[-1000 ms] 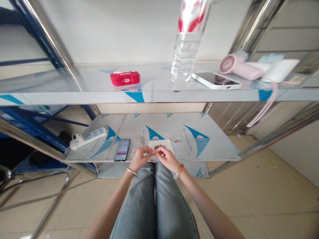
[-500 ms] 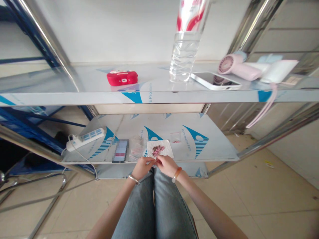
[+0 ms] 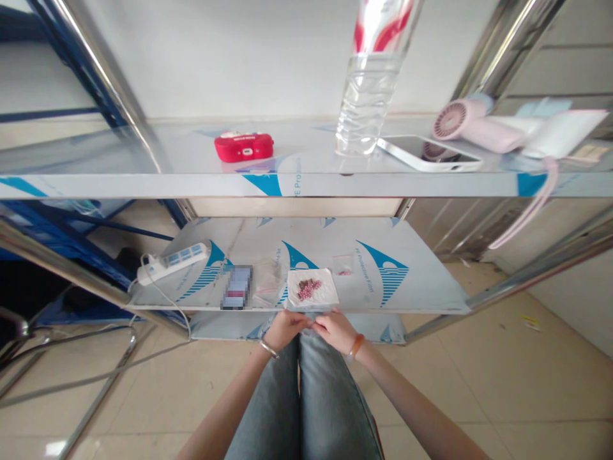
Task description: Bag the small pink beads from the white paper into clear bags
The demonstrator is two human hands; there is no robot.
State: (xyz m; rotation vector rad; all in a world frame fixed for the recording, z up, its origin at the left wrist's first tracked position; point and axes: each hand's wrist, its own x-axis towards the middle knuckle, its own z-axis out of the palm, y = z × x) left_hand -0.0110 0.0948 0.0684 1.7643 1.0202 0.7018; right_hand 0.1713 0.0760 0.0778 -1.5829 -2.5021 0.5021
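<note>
Over my lap, just below the front edge of the lower shelf, my left hand [image 3: 286,328] and my right hand [image 3: 335,329] meet at the fingertips. Both are closed in a pinch; whatever sits between the fingers is too small to make out. Beyond them, a white paper sheet [image 3: 329,295] lies on the shelf with a small heap of pink and dark beads [image 3: 309,289] on it. To its left is a clear plastic bag [image 3: 266,281], and to its right a small zip bag [image 3: 343,266] with a few pink bits inside.
On the lower shelf [image 3: 431,287] lie a phone [image 3: 237,287] and a white power strip [image 3: 173,263] with its cable. The upper shelf [image 3: 182,156] holds a red case [image 3: 244,147], a water bottle [image 3: 366,105], a white phone [image 3: 426,154] and a pink handheld fan [image 3: 479,126].
Both hands have drawn back from the paper's near edge toward my lap, staying together at the fingertips. The view has shifted slightly, so the shelf things appear further right.
</note>
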